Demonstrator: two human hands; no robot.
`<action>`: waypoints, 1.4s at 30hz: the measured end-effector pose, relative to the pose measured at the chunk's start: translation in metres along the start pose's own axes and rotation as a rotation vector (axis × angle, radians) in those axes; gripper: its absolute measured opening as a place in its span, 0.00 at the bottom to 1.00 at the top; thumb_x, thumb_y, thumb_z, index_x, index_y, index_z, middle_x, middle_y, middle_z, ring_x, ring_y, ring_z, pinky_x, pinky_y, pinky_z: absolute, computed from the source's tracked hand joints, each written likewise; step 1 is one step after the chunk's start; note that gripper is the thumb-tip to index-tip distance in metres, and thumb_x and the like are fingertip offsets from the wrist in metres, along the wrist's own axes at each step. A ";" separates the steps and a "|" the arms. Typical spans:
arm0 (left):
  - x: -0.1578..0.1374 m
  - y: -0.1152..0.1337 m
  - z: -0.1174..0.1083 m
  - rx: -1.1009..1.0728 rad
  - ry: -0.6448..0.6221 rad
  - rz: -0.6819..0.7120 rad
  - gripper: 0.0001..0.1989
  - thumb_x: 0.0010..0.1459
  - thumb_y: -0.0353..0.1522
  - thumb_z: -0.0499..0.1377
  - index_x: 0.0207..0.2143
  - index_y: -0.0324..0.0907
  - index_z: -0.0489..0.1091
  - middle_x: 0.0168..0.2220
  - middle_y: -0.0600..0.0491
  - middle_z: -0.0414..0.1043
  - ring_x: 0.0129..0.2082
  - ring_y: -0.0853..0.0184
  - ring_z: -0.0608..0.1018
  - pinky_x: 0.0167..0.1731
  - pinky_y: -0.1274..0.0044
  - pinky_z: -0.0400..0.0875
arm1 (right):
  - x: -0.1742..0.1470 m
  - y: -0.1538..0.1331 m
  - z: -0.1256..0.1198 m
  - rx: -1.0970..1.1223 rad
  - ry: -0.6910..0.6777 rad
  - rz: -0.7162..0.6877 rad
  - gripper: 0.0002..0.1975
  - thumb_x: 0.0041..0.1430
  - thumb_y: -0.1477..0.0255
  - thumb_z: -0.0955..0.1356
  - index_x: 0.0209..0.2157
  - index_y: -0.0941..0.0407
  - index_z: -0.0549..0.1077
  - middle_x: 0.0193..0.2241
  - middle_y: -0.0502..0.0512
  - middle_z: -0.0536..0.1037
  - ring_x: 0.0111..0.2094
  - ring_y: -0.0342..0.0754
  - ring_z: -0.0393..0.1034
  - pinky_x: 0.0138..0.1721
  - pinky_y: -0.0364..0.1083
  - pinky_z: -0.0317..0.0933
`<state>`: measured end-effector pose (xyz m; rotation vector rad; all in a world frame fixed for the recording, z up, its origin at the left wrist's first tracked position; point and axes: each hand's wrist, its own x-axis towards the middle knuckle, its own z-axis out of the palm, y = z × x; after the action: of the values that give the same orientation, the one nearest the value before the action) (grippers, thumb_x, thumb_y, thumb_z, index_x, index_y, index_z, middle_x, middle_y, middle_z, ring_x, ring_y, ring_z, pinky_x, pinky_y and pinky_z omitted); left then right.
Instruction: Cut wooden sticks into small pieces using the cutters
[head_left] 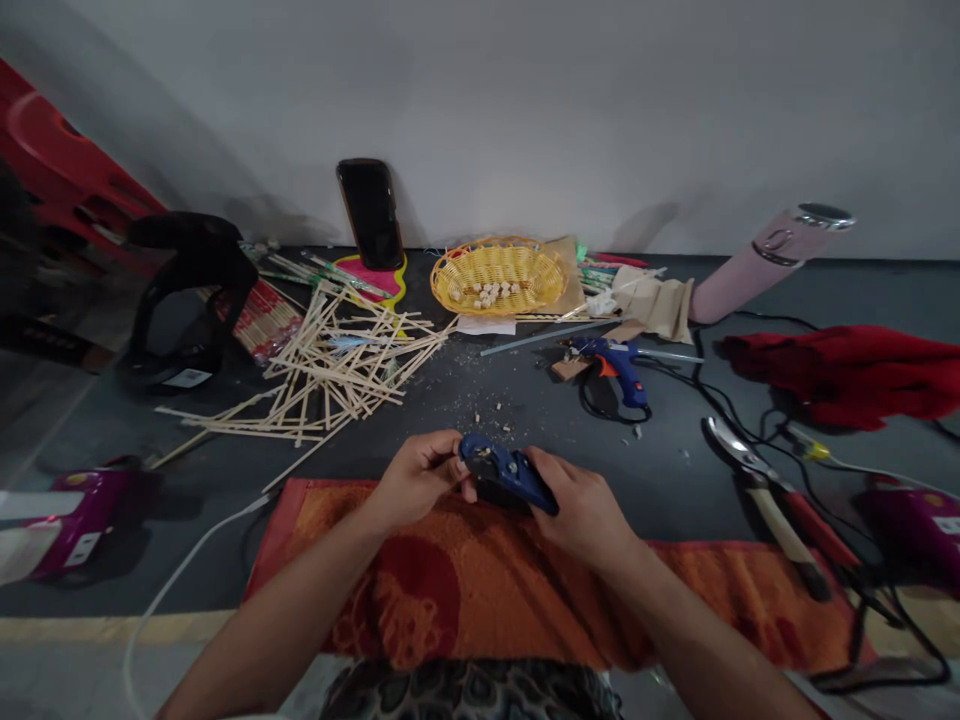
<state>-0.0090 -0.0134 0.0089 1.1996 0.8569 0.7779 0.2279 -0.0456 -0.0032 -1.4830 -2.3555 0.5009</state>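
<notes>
Central item: one dark blue handheld tool with black parts, at the lower middle of the frame, held tilted above the near edge of a dark grey tabletop.

Left hand: at the tool's left end, fingers bent in towards the thumb with little gap; whether they grip the tool or something small against it cannot be told.

Right hand: wrapped about the tool's right end, fingers closed on it, their tips mostly hidden.

Beneath the hands: one orange towel with dark red patterning, spread across the bottom of the frame.

Beyond the hands, centre: a few small pale offcuts amid scattered crumbs.

Left of centre: one loose, criss-crossed heap of thin pale wooden sticks.

Upper centre: one oval yellow woven basket, containing small pale cut pieces; to its left, one black phone, leaning upright.

Right of centre: one blue glue gun with an orange trigger, lying on its side.

Right: one pair of shears with metal blades, open, handles reaching over the towel; above, one crumpled red cloth.

Upper right: one pink cylindrical bottle with a silver top, appearing tilted.
</notes>
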 end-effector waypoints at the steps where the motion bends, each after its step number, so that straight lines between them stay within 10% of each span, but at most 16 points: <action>1: 0.000 0.000 0.000 -0.007 -0.011 -0.001 0.17 0.58 0.43 0.58 0.27 0.37 0.69 0.21 0.51 0.72 0.22 0.70 0.71 0.26 0.80 0.63 | 0.001 0.000 0.000 0.004 -0.001 -0.006 0.26 0.51 0.78 0.64 0.54 0.58 0.62 0.44 0.61 0.76 0.42 0.52 0.73 0.44 0.49 0.67; 17: -0.001 0.000 -0.003 -0.200 -0.141 -0.186 0.21 0.52 0.46 0.62 0.30 0.35 0.70 0.18 0.51 0.71 0.13 0.78 0.57 0.14 0.83 0.48 | -0.003 0.002 -0.001 0.019 -0.021 -0.044 0.28 0.48 0.79 0.63 0.54 0.58 0.62 0.45 0.60 0.76 0.43 0.52 0.73 0.45 0.48 0.67; 32: 0.001 -0.004 0.007 0.311 0.225 0.044 0.10 0.58 0.37 0.59 0.28 0.40 0.69 0.19 0.59 0.65 0.18 0.74 0.67 0.21 0.83 0.58 | 0.002 0.001 -0.003 -0.012 0.013 0.029 0.26 0.53 0.75 0.65 0.55 0.57 0.61 0.46 0.61 0.75 0.42 0.54 0.73 0.43 0.49 0.67; 42: 0.001 -0.006 0.000 0.151 -0.006 0.114 0.15 0.61 0.40 0.55 0.29 0.37 0.71 0.25 0.50 0.75 0.19 0.74 0.67 0.20 0.83 0.59 | 0.004 0.002 -0.005 0.002 -0.004 -0.006 0.30 0.48 0.77 0.65 0.56 0.57 0.61 0.46 0.60 0.73 0.44 0.55 0.70 0.46 0.52 0.65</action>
<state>-0.0079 -0.0142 0.0031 1.3936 0.8603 0.8125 0.2302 -0.0405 0.0009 -1.4756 -2.3611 0.5056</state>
